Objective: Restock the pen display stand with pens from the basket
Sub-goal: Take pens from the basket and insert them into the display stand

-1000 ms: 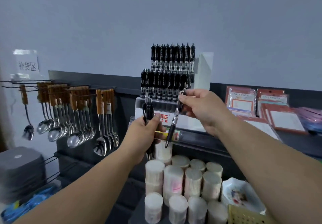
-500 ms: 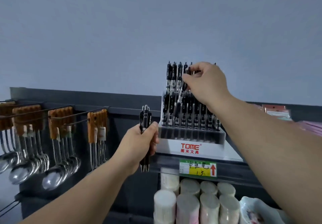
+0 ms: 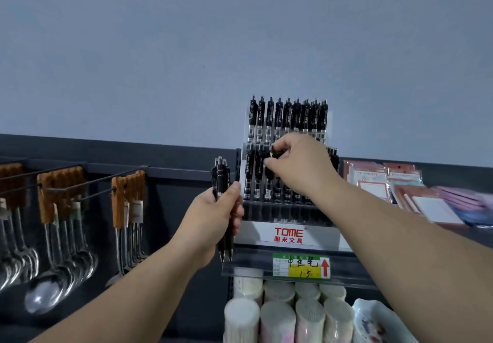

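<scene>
The white pen display stand [image 3: 289,233], marked TOME in red, sits on a shelf with two tiers of black pens [image 3: 269,118] standing in it. My left hand [image 3: 213,217] grips a bundle of three black pens [image 3: 221,180] upright, just left of the stand. My right hand [image 3: 298,161] is over the lower tier and pinches the top of one black pen [image 3: 274,152] between thumb and fingers, its barrel down among the row. The basket is out of view.
Spoons with wooden handles [image 3: 128,201] hang on hooks at the left. Packs of cards and notepads [image 3: 373,180] lie right of the stand. Below the shelf's price label [image 3: 301,265] stand several white cylindrical packs [image 3: 277,318] and a patterned dish [image 3: 373,324].
My right hand has dropped from the upper tier to the lower tier with its pen. My left hand keeps the bundle beside the stand. The view has tilted up.
</scene>
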